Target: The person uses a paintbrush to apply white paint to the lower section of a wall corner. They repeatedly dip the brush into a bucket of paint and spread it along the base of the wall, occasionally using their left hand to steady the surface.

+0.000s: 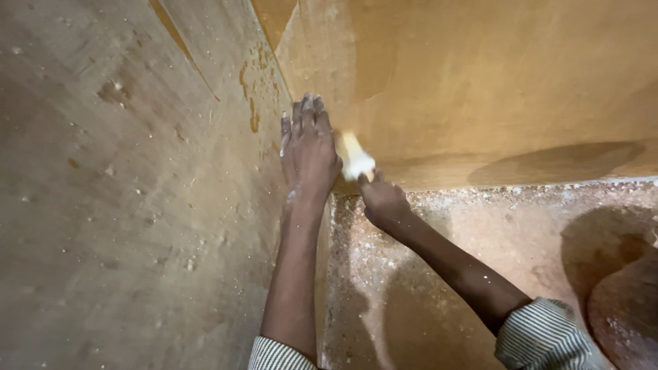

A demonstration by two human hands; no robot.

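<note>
My left hand (308, 147) lies flat with fingers together against the brown wooden board (137, 171) where it meets a second upright board (480, 82) at a corner. My right hand (382, 202) grips a small pale, cream-coloured tool (356, 161), and its tip presses on the lower part of the second board near the corner, just right of my left hand. Both hands carry white dust. Striped sleeve cuffs show at the bottom edge.
A reddish floor (493, 233) strewn with white dust and crumbs runs along the foot of the second board. A rounded dark shadow falls at the far right. Orange stains streak the left board near the corner seam.
</note>
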